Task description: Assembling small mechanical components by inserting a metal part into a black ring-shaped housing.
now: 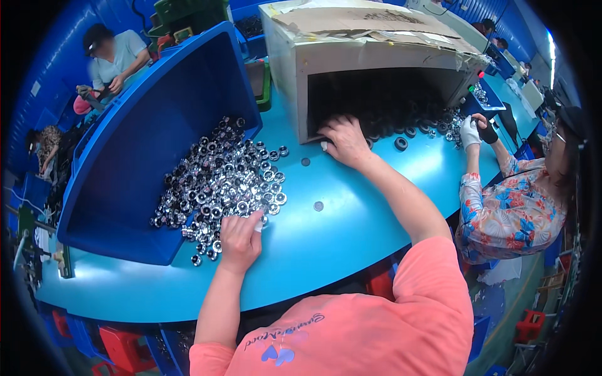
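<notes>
A heap of shiny chrome rings [210, 182], several with dark centres, spills from a tipped blue bin [135, 150] onto the blue-green table. At its near right edge is my left hand [240, 243], fingers curled together beside the rings. White wrapping covers one fingertip; whatever the fingers pinch is too small to make out. My right hand [346, 141] reaches to the lower left corner of a white box's opening [302, 94]. Its fingers are bent and apart, with no part visible in them, and the thumb tip is wrapped in white. Black rings [401, 143] lie inside and before the box.
Two small dark discs [318, 205] lie on the table [351, 219] between my hands. At the right, a co-worker in a floral shirt [511, 213] handles a dark item near more chrome parts [453, 122]. Another person [119, 59] sits beyond the bin.
</notes>
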A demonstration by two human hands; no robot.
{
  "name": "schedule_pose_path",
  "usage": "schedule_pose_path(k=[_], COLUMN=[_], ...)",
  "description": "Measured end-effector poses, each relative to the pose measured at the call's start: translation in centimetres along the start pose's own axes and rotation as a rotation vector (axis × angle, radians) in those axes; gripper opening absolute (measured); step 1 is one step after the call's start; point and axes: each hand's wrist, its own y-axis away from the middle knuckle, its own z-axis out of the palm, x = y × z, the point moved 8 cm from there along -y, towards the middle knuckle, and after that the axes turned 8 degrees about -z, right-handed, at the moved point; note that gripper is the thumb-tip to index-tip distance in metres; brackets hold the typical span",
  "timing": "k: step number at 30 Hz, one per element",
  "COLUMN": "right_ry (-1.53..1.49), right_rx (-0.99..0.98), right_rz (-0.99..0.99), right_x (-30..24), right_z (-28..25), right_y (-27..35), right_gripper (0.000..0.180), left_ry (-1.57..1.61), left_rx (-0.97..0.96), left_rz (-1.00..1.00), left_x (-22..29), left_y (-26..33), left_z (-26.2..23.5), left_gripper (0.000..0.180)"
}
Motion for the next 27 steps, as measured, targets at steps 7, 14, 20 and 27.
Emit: schedule_pose_path(k=[7, 14, 20, 27], right_ry=[-0.210, -0.169, -0.035, -0.017], right_rx=[-0.069, 0.078, 0.025, 0.143], right_rz=[0.059, 0.226, 0.391, 0.259], right_x=[-2.2, -1.4, -1.5, -2.5], right_z=[0.3, 1.0, 1.7, -0.9], right_y=[3.1, 2.2, 1.5, 2.3], right_gripper=[0.040, 0.054, 0.042, 0.031], left_ry=[-0.027, -0.064, -0.030, 0.183], left_rx=[0.048, 0.062, 0.052, 0.023], left_rz=[0.028, 0.068, 0.049, -0.159], left_x=[0.3, 0.8, 2.2, 2.2], left_y=[0.3, 0.6, 0.2, -1.0], left_z=[-0.4, -0.4, -0.5, -1.1], left_gripper=[0.043, 0.041, 0.042, 0.036])
